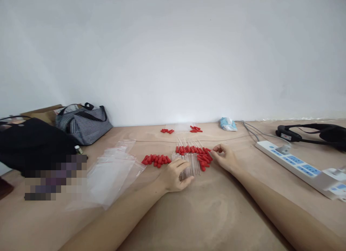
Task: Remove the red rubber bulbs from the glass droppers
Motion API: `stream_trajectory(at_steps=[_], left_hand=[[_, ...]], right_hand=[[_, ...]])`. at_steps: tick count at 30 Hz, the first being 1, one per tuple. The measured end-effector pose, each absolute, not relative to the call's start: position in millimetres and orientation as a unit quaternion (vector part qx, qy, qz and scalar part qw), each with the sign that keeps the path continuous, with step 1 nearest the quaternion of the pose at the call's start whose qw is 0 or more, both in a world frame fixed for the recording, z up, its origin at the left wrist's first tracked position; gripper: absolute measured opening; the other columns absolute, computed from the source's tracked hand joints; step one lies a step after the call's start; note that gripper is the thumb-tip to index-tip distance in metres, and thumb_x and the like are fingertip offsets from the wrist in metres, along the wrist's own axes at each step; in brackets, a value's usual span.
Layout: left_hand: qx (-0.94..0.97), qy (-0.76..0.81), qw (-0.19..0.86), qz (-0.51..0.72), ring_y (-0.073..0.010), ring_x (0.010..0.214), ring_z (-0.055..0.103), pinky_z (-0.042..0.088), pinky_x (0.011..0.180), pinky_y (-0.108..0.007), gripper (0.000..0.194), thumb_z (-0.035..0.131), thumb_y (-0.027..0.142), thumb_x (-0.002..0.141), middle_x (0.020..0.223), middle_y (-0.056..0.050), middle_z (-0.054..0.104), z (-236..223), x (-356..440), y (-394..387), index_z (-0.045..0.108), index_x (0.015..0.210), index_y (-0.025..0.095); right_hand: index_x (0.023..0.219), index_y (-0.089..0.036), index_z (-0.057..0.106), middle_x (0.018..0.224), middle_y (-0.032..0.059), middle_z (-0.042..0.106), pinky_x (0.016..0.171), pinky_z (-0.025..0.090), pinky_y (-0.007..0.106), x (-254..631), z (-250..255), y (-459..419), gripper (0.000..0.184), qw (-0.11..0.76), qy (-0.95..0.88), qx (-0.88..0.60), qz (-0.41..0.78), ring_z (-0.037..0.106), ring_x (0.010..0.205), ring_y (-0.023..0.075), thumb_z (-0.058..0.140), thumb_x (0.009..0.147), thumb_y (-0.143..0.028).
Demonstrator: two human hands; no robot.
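Observation:
My left hand lies over a row of clear thin tubes, fingers bent and thumb apart; its fingertips touch the tubes. My right hand pinches a red-bulbed dropper by its bulb end, at the right end of a row of droppers. That row has red rubber bulbs toward me and clear stems pointing to the wall. One heap of red bulbs sits left of my left hand. More red bulbs lie between my hands, right of the clear tubes.
Clear zip bags lie fanned out on the left. Farther back are another row of clear tubes and small red pieces. A blue-white packet, power strip, black headset, striped bag and black bag surround them.

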State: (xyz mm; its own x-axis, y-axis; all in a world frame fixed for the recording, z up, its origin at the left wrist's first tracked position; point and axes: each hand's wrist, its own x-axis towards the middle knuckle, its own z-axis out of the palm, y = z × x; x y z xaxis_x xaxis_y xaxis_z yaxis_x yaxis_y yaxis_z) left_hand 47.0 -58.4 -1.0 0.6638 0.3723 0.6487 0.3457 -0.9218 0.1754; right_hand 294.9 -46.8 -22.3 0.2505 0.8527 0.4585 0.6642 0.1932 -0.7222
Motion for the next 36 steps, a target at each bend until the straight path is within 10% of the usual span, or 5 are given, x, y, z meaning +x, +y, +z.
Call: stream_trajectory(at_steps=[5,18,36], left_hand=[[0.916,0.212,0.016,0.339,-0.0247,0.092,0.052,0.043,0.082,-0.042,0.054,0.063,0.046,0.064,0.1,-0.011,0.058,8.3,32.7,-67.4,0.053,0.107,0.015],[0.906,0.277,-0.026,0.32,-0.0222,0.09,0.051,0.041,0.081,-0.04,0.026,0.061,0.032,0.069,0.095,-0.007,0.058,8.1,7.5,-75.9,0.061,0.092,0.02],[0.903,0.285,-0.016,0.32,-0.0215,0.09,0.051,0.041,0.08,-0.039,0.021,0.06,0.03,0.071,0.096,-0.007,0.057,4.6,10.9,-72.5,0.061,0.089,0.02]], right_hand=[[0.064,-0.019,0.052,0.064,0.0005,0.056,0.066,0.04,0.028,301.2,-18.7,-50.3,0.016,0.478,-0.651,-0.576,0.123,0.051,0.066,0.0148,0.053,0.066,-0.034],[0.062,-0.02,0.058,0.068,0.0013,0.062,0.077,0.036,0.036,295.5,-15.9,-56.9,0.027,0.444,-0.707,-0.541,0.097,0.052,0.071,0.0179,0.056,0.069,-0.046],[0.03,-0.02,0.045,0.029,0.0002,0.045,0.038,0.026,0.026,289.0,-15.9,9.0,0.036,0.35,-0.521,-0.747,0.221,0.04,0.031,0.0126,0.068,0.049,-0.042]])
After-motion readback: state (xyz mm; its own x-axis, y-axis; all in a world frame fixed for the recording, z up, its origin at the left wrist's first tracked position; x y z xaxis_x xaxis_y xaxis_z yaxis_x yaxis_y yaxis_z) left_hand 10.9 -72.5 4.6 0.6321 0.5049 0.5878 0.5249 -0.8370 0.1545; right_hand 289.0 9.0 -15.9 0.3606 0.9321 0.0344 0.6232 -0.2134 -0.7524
